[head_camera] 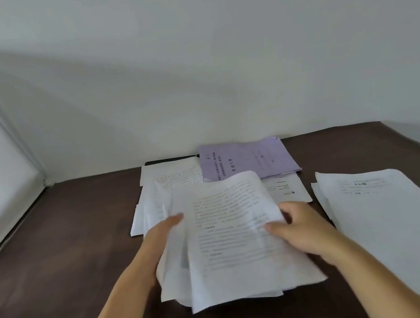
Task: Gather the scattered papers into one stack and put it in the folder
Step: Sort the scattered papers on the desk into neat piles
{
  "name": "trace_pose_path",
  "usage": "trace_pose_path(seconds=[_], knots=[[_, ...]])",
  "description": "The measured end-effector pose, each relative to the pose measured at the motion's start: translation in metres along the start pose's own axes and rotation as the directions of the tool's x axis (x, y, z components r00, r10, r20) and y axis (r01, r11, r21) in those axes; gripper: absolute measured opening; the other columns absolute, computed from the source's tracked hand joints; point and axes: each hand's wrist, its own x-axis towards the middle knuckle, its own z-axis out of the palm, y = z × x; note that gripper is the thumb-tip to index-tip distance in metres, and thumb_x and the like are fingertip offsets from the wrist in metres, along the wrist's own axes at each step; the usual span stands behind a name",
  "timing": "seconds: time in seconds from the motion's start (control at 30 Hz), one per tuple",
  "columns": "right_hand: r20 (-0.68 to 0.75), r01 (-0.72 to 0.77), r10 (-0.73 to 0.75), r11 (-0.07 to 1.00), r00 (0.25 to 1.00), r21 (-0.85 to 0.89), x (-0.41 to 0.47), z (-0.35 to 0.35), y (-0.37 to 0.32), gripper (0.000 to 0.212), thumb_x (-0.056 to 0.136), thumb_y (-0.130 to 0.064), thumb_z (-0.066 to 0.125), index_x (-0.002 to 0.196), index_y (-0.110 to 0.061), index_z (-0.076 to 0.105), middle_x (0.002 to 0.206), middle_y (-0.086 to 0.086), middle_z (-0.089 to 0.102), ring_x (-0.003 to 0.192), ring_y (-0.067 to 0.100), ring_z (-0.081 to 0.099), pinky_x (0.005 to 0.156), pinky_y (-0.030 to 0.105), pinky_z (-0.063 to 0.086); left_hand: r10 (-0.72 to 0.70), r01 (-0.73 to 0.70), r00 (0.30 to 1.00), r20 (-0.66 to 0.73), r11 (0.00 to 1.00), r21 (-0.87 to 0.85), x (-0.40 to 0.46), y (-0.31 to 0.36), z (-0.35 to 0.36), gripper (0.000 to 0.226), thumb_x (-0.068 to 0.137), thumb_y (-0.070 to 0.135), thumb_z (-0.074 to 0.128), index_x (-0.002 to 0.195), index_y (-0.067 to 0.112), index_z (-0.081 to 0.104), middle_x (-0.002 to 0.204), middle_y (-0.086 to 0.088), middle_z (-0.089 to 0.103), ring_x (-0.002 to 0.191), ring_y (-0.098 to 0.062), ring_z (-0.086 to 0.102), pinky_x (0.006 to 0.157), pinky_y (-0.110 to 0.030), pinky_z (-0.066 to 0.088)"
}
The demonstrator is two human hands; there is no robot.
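Both hands are on a loose bundle of printed sheets (232, 240) in the lower middle of the frame. The left hand (164, 236) has its grip along the bundle's left edge, fingers mostly hidden under the paper, thumb showing on top. The right hand (299, 227) pinches the right edge with the thumb laid on the top page. So both grips are closed on paper, neither hand is free.

The bundle's long axis runs roughly away from the person, toward the top of the frame, and the far end curls up – it isn't squared yet, corners stick out at the bottom.

The bit that matters for the next move: more white sheets (159, 193) lie fanned out just beyond the bundle, up and slightly left, so the left hand is nearer to those. The lilac pages (247, 158) sit further up, center-right. A separate white pile (384, 220) sits at the right edge of the frame, closest to the right hand.

A thin dark strip (171, 160) peeks out behind the far sheets – might be the folder, can't tell for sure. Everything's on the dark brown tabletop (63, 262).
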Motion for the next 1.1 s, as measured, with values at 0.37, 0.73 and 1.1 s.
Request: trace_pose_path(seconds=[0.37,0.73,1.1], knots=[[-0.05,-0.079,0.115,0.881,0.992,0.467,0.019,0.016,-0.017,0.08,0.094,-0.028,0.076,0.161,-0.019,0.033,0.153,0.004,0.055,0.137,0.028,0.055,0.115,0.046,0.041,0.423,-0.43,0.892,0.156,0.903,0.013,-0.03,0.02,0.023,0.057,0.081,0.012,0.088,0.129,0.008,0.058,0.119,-0.016,0.078,0.1,-0.04,0.078,0.076,-0.049,0.066],[-0.361,0.514,-0.383,0.754,0.85,0.409,0.013,-0.03,-0.066,0.062,0.073,-0.008,0.072,0.129,-0.026,0.055,0.122,-0.005,0.072,0.113,0.012,0.071,0.081,0.027,0.061,0.698,-0.704,0.706,0.122,0.71,0.017,-0.037,0.078,0.04,0.03,0.083,0.021,0.077,0.114,0.018,0.078,0.115,-0.009,0.08,0.108,-0.032,0.076,0.08,-0.047,0.065],[-0.253,0.4,-0.333,0.869,0.908,0.291,0.015,-0.005,-0.037,0.05,0.074,-0.006,0.063,0.12,-0.026,0.058,0.099,-0.016,0.068,0.1,0.004,0.067,0.076,0.018,0.056,0.657,-0.673,0.74,0.148,0.728,0.13,-0.041,0.043,0.05,0.05,0.062,0.057,0.096,0.107,0.039,0.08,0.113,0.005,0.082,0.106,-0.016,0.078,0.082,-0.024,0.062]])
